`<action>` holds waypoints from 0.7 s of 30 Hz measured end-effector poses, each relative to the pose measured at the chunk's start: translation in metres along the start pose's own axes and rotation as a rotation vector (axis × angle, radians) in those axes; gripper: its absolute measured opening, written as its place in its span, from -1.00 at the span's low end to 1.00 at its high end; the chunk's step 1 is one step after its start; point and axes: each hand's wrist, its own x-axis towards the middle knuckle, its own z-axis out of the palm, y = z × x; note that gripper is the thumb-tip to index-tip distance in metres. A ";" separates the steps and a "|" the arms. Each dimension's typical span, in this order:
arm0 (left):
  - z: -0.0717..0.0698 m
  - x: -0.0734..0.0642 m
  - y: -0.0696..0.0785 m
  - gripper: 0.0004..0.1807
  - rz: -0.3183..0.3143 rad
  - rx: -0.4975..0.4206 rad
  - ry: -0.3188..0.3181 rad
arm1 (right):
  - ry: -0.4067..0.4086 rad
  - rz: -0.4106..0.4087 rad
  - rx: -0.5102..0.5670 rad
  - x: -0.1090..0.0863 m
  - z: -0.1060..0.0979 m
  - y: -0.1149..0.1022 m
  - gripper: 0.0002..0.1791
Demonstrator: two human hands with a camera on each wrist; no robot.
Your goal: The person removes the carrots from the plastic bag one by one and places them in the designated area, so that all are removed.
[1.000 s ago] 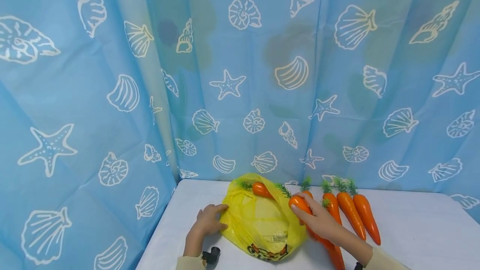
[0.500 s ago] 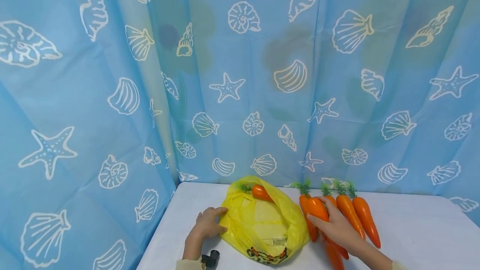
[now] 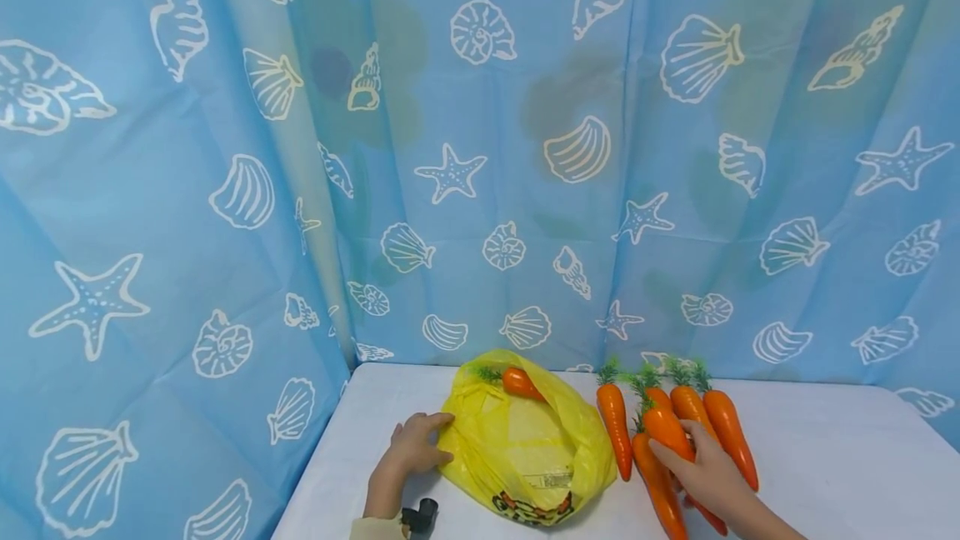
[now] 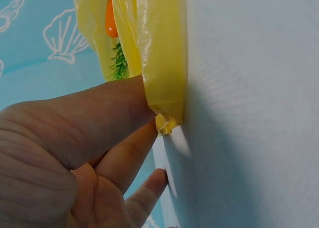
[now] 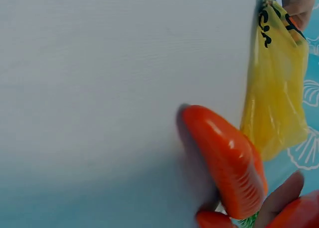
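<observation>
A yellow plastic bag [image 3: 480,457] lies open-mouthed on the table, one toy carrot [image 3: 520,382] with green leaves inside it. My left hand [image 3: 415,443] holds the bag's left edge between thumb and fingers; the left wrist view shows the bag's corner [image 4: 167,98] at the fingertips. Right of the bag, my right hand [image 3: 712,469] grips another toy carrot [image 3: 666,430] by its thick upper end, over the other carrots. Close beneath it lies a loose carrot [image 3: 658,490], and a further carrot [image 3: 615,427] rests beside the bag. The held carrot's lower part is mostly hidden.
More toy carrots [image 3: 731,432] lie side by side behind my right hand, leaves toward the curtain. The white tabletop [image 3: 840,457] ends at a blue shell-print curtain [image 3: 525,190] at the back and left. A black wrist device [image 3: 422,515] sits at my left wrist.
My right hand has carried its carrot rightward from the bag's right rim to above the row of carrots. The left hand and the bag have stayed in place.
</observation>
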 end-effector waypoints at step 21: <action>0.003 0.002 -0.001 -0.39 -0.007 0.010 0.008 | 0.087 0.121 -0.152 -0.001 -0.012 0.040 0.14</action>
